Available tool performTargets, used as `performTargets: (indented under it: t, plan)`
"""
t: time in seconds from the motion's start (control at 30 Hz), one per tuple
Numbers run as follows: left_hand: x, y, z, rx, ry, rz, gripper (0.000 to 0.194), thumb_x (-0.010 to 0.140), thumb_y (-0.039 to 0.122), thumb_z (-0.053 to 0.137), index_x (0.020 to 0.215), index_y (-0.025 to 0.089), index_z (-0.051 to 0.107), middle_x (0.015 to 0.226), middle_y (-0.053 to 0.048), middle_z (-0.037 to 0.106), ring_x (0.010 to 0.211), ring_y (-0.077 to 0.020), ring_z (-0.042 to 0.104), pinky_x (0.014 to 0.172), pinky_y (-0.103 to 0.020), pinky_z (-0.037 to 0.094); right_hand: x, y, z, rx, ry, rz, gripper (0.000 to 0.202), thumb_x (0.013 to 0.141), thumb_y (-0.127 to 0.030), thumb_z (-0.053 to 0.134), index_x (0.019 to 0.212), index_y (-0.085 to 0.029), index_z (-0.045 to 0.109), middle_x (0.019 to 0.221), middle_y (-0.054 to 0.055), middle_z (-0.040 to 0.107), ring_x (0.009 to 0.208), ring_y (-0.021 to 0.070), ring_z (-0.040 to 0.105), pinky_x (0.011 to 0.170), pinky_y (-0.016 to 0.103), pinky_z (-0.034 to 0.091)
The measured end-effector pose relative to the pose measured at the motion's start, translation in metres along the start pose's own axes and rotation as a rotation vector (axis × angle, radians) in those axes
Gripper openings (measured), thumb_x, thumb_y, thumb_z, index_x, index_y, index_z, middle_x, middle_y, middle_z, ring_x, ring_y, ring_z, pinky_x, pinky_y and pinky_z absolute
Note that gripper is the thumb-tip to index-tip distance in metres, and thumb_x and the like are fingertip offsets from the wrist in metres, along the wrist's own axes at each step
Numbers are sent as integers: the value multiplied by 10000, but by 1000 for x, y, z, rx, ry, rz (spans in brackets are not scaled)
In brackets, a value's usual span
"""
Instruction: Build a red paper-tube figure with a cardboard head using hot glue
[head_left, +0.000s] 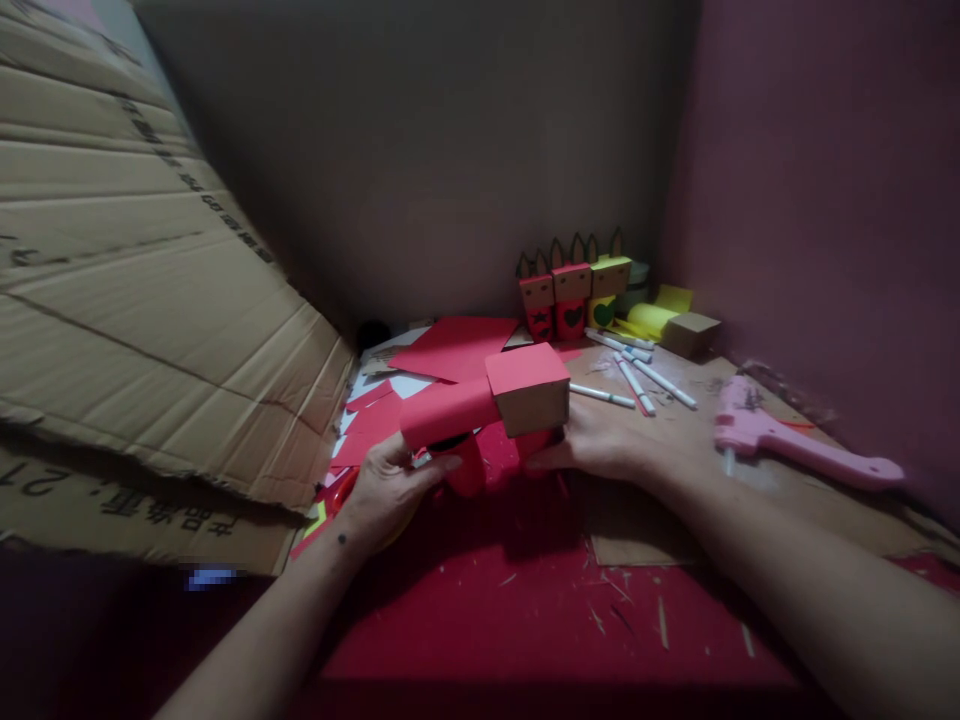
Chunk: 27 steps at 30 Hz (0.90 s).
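Observation:
My left hand [390,485] is closed around a red paper tube [466,470], with the thumb lying along its front. A curved red paper piece [448,412] sits over that tube and reaches right to a box-headed figure. This figure has a small cardboard box [534,400] with a red paper top, set on a red tube body [531,447]. My right hand [589,442] grips the body from the right, just under the box. Part of the fingers of both hands is hidden behind the tubes.
Finished box-headed figures [571,300] with pointed ears stand at the back. White markers [664,383] lie in front of them. A pink glue gun [806,445] rests at right on cardboard. Red paper sheets [454,345] lie behind my hands. A large cardboard panel [150,270] leans at left.

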<state>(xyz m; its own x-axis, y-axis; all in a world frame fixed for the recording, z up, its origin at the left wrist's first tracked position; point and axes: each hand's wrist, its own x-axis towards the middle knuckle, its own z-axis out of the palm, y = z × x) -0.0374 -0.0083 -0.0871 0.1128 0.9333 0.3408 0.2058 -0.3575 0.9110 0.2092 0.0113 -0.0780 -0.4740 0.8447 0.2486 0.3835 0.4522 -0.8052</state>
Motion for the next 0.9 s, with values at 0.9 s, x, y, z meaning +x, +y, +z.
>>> performTargets:
  t: [0.9]
  plan:
    - [0,-17,-1,-88,1,-7,233,653,189,781,878,204,723,864,10,732,777,-152,648,738,-241,519,0,1,1,127,-19,-26,614,575,-104,709,1161,-158,530,1084,73,614,966,279,569,832,356,509]
